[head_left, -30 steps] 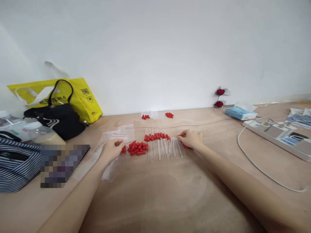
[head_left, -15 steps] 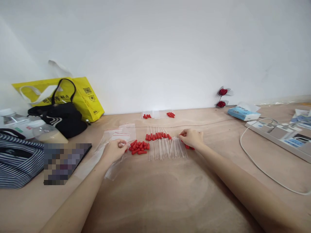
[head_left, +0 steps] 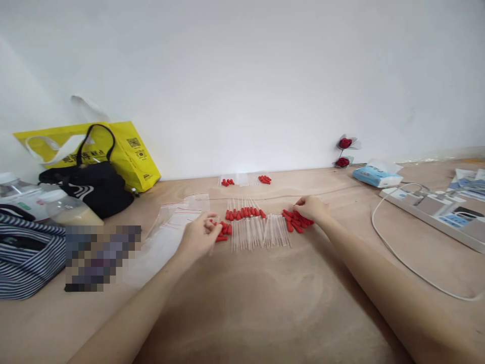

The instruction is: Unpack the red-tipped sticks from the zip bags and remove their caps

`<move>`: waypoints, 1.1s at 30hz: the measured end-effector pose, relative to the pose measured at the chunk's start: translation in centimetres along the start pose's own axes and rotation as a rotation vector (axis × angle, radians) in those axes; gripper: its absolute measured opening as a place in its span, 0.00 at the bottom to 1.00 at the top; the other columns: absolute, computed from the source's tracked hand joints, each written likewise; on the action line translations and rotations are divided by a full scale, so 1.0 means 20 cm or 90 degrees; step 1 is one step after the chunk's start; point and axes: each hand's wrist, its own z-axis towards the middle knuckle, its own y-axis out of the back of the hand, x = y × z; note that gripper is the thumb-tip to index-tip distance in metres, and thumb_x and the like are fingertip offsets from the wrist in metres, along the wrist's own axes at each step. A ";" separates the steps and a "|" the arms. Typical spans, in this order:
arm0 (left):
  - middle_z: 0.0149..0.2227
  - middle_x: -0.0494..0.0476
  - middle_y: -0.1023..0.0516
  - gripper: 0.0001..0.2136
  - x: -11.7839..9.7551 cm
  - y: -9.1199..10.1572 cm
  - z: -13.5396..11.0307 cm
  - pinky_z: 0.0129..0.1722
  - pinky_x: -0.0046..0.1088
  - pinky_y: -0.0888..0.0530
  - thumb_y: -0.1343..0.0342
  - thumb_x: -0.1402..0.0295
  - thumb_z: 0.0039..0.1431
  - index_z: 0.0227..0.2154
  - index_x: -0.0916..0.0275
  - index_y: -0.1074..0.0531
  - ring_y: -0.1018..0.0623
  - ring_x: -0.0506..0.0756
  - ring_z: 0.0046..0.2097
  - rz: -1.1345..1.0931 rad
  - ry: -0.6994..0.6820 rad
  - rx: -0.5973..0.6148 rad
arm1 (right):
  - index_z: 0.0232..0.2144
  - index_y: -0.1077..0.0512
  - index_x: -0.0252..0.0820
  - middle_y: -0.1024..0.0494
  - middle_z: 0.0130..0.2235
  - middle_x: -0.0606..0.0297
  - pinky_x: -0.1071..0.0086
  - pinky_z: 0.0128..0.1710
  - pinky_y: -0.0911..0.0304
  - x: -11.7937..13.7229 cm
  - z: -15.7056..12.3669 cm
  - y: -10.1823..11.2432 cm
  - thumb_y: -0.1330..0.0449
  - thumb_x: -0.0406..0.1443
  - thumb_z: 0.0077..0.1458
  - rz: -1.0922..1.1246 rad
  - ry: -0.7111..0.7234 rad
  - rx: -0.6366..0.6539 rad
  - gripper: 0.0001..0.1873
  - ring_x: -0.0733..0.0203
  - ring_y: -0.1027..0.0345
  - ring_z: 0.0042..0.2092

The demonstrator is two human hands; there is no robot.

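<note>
My left hand (head_left: 199, 233) hangs with curled fingers over the left pile of red rubber dropper bulbs (head_left: 226, 229), partly covering it. What its fingers hold, if anything, I cannot make out. At the right pile of red bulbs (head_left: 297, 221), the fingertips of my right hand (head_left: 312, 208) are pinched together at its upper edge; their contents are hidden. Between the hands lies a row of clear thin glass-like tubes (head_left: 257, 233). Behind it, a second row of droppers (head_left: 245, 213) has red bulbs on the near ends and tubes pointing away.
Clear zip bags (head_left: 166, 237) lie left of the left pile. Small bagged bulbs and tubes (head_left: 246, 179) rest by the wall. A tissue pack (head_left: 375, 176), power strip (head_left: 428, 210) and cable stand right; a yellow bag (head_left: 140, 151), black bag (head_left: 94, 189) and striped bag (head_left: 34, 258) stand left.
My left hand has moved right from beside the zip bags to over the left pile. The right hand has shifted right, uncovering more of the right pile.
</note>
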 end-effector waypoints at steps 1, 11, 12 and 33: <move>0.22 0.48 0.27 0.16 -0.05 -0.03 -0.01 0.26 0.23 0.33 0.50 0.62 0.46 0.39 0.63 0.32 0.27 0.51 0.25 0.012 -0.022 0.029 | 0.27 0.26 0.44 0.24 0.26 0.64 0.71 0.31 0.43 0.00 0.00 0.00 0.44 0.39 0.43 -0.001 -0.001 0.003 0.09 0.61 0.32 0.30; 0.27 0.57 0.25 0.13 -0.26 -0.27 0.05 0.30 0.27 0.34 0.51 0.74 0.47 0.38 0.65 0.31 0.26 0.55 0.30 0.219 -0.133 0.159 | 0.29 0.25 0.45 0.23 0.28 0.63 0.71 0.33 0.43 -0.02 0.04 -0.02 0.45 0.39 0.45 0.002 0.031 0.006 0.10 0.60 0.31 0.34; 0.27 0.57 0.25 0.13 -0.26 -0.27 0.05 0.30 0.28 0.34 0.51 0.74 0.47 0.38 0.66 0.31 0.26 0.55 0.31 0.224 -0.132 0.162 | 0.29 0.24 0.45 0.23 0.29 0.63 0.71 0.33 0.43 -0.02 0.04 -0.03 0.45 0.39 0.46 0.003 0.033 0.004 0.11 0.60 0.31 0.34; 0.29 0.65 0.23 0.12 -0.34 -0.40 0.37 0.28 0.29 0.33 0.46 0.60 0.44 0.23 0.65 0.27 0.24 0.61 0.35 0.303 -0.035 0.151 | 0.30 0.25 0.45 0.23 0.29 0.64 0.72 0.29 0.45 0.00 0.02 0.01 0.49 0.44 0.49 0.040 0.009 -0.059 0.15 0.60 0.31 0.33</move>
